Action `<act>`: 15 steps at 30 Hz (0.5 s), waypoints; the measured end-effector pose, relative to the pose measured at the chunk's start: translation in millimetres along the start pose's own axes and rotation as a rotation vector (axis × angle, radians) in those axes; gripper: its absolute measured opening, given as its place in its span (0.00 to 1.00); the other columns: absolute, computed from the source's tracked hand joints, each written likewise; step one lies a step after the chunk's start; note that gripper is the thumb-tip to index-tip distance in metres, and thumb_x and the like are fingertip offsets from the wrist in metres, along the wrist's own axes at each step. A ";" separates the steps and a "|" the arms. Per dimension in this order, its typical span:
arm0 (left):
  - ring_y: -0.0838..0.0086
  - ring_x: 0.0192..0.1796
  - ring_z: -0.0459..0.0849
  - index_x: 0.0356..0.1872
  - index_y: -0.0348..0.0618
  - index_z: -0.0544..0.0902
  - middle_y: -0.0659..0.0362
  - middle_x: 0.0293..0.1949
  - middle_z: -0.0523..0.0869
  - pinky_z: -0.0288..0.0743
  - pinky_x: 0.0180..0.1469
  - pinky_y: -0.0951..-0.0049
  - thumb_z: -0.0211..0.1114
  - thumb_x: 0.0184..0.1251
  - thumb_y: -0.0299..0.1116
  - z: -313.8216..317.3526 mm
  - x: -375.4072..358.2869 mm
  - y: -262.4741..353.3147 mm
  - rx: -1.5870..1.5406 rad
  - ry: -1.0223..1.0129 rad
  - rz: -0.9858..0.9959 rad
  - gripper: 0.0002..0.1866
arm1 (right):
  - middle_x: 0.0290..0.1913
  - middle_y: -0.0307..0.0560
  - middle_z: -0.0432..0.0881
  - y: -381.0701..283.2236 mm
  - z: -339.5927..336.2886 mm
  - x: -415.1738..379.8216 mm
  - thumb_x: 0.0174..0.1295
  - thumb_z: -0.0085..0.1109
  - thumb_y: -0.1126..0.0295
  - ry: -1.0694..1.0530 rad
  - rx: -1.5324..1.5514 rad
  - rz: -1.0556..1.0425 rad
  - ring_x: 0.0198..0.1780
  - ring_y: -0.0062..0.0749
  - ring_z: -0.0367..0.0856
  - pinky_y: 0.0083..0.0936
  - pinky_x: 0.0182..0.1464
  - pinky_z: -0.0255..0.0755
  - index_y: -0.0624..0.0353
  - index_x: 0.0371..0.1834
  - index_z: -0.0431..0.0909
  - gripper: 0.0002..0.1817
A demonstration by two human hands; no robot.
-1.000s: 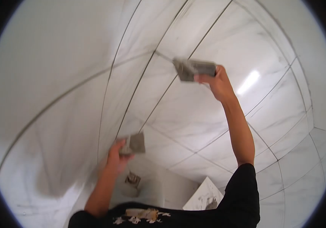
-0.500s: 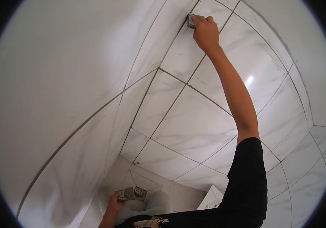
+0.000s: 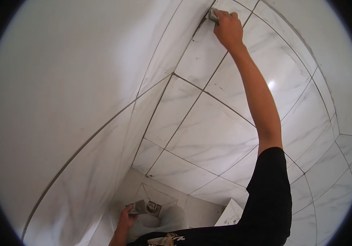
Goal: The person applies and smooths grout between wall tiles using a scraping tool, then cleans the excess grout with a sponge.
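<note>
1. Nearest the viewer lies the person's black shirt [image 3: 250, 217], printed on the chest; below it shows a leg in pale trousers [image 3: 174, 218].
2. The left hand [image 3: 127, 218] is held low, its fingers closed about the edge of a flat grey plate [image 3: 138, 206]. The plate's exact form is too small to tell.
3. Beyond the plate, and just to its right in the view, a square floor drain [image 3: 153, 207] is set in the pale floor [image 3: 165, 186].
4. A white marbled piece [image 3: 231, 213] stands partly hidden behind the shirt, at the foot of the tiled wall [image 3: 213, 135].
5. The right arm, bare below its short sleeve, extends upward in front of this wall, which carries grey-veined tiles with dark joints.
6. Farthest out, the right hand [image 3: 229, 30] grips a small grey tool [image 3: 213, 15] between thumb and fingers. The tool is at the dark corner joint [image 3: 153, 117], where the tiled wall meets the left-hand wall [image 3: 73, 82]; dark smears mark the joint just below it.
</note>
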State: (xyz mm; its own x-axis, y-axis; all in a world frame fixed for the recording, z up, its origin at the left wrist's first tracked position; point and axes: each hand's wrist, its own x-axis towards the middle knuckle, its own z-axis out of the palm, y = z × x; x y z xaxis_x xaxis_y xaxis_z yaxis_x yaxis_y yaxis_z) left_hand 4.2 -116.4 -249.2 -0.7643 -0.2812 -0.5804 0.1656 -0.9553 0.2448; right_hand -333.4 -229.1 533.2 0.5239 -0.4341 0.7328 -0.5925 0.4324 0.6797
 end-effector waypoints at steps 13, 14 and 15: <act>0.63 0.47 0.83 0.52 0.49 0.79 0.58 0.47 0.84 0.79 0.44 0.56 0.66 0.64 0.40 1.6 -4.0 1.0 0.003 0.000 -0.008 0.17 | 0.50 0.53 0.81 -111.0 28.9 -109.8 0.50 0.58 0.78 -0.053 -0.055 0.009 0.48 0.43 0.76 0.35 0.45 0.71 0.68 0.50 0.79 0.21; 0.63 0.47 0.83 0.52 0.49 0.79 0.58 0.47 0.84 0.79 0.44 0.56 0.66 0.64 0.40 1.4 -4.1 0.3 0.004 0.005 -0.008 0.17 | 0.51 0.54 0.80 -125.3 28.6 -123.7 0.50 0.58 0.78 -0.084 -0.045 0.023 0.49 0.43 0.76 0.35 0.45 0.71 0.68 0.52 0.79 0.21; 0.63 0.47 0.83 0.52 0.50 0.79 0.58 0.47 0.84 0.79 0.43 0.56 0.66 0.64 0.40 3.2 -6.1 0.4 -0.003 0.012 0.002 0.17 | 0.52 0.55 0.80 -135.9 26.1 -137.0 0.51 0.58 0.78 -0.114 -0.035 0.039 0.49 0.43 0.76 0.34 0.46 0.70 0.69 0.53 0.78 0.22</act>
State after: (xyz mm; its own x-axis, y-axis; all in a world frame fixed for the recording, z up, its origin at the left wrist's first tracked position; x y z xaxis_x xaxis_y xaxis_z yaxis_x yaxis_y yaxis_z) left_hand 6.9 -114.8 -243.2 -0.7561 -0.2841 -0.5896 0.1688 -0.9550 0.2437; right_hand -340.6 -249.0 339.6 0.4265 -0.5027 0.7519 -0.5884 0.4772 0.6528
